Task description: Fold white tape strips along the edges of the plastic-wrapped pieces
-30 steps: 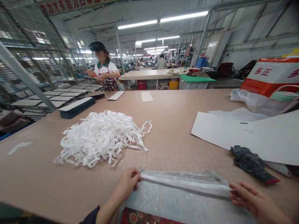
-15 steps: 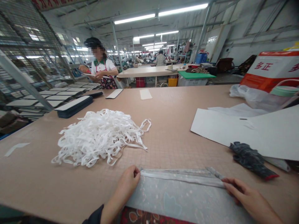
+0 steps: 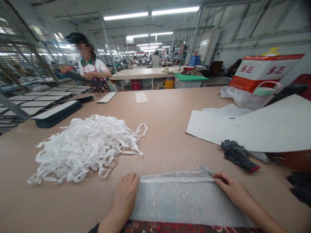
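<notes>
A pale grey-blue patterned piece of fabric (image 3: 194,202) lies flat at the near side of the table. Along its far edge runs a white strip (image 3: 175,180), with a folded grey edge just behind it. At the left end of this edge my left hand (image 3: 125,195) is closed, its curled fingers holding the fabric's corner; the fingertips are partly hidden. My right hand (image 3: 229,186) pinches the other end between thumb and fingers. The edge stretches straight between both hands. Dark red flowered cloth (image 3: 150,227) shows under the near edge.
A heap of white strips (image 3: 89,147) lies to the left, behind it a stack of dark-edged panels (image 3: 57,114). On the right are a dark glove (image 3: 239,156), a large white sheet (image 3: 252,131) and a red-and-white box (image 3: 266,72). A co-worker (image 3: 91,69) holds a dark panel beyond the table.
The view has swung to the right. My left hand has turned more back-up over the fabric's corner, while my right hand keeps its pinch. The co-worker's panel now shows its dark side.
</notes>
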A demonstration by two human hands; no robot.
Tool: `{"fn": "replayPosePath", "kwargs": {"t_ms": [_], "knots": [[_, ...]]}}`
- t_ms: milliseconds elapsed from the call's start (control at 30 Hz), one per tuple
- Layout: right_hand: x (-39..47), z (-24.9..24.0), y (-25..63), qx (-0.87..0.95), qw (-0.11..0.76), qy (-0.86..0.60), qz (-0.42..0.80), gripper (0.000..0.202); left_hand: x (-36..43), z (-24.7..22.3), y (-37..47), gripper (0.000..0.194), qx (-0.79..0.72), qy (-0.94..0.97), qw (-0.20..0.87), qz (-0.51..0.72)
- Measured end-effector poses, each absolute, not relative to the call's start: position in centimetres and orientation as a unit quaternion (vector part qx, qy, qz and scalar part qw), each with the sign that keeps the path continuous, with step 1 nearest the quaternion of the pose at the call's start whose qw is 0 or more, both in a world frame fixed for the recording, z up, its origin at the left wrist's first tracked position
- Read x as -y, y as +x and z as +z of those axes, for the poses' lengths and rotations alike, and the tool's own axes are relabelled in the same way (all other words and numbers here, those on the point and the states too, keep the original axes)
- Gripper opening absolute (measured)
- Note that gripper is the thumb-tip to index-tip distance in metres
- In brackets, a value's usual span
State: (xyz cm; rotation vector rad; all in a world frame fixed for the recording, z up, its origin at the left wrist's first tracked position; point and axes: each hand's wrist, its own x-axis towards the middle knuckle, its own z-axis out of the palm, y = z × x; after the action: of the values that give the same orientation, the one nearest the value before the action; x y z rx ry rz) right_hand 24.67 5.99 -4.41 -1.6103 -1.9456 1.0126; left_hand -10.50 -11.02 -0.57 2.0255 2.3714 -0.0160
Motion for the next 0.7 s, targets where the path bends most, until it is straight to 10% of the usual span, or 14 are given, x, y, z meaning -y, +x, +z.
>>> {"fn": "replayPosePath", "kwargs": {"t_ms": [300, 700], "knots": [[-5.8, -2.1, 24.5, 0.693, 0.19, -0.567, 0.403, 0.022, 11.0, -0.4, -10.1, 0.055, -0.638, 0.756, -0.056, -0.135], [-6.1, -3.8, 24.0, 0.74, 0.167, -0.56, 0.334, 0.017, 9.8, -1.5, -8.4, 0.049, -0.608, 0.782, -0.025, -0.131]]}}
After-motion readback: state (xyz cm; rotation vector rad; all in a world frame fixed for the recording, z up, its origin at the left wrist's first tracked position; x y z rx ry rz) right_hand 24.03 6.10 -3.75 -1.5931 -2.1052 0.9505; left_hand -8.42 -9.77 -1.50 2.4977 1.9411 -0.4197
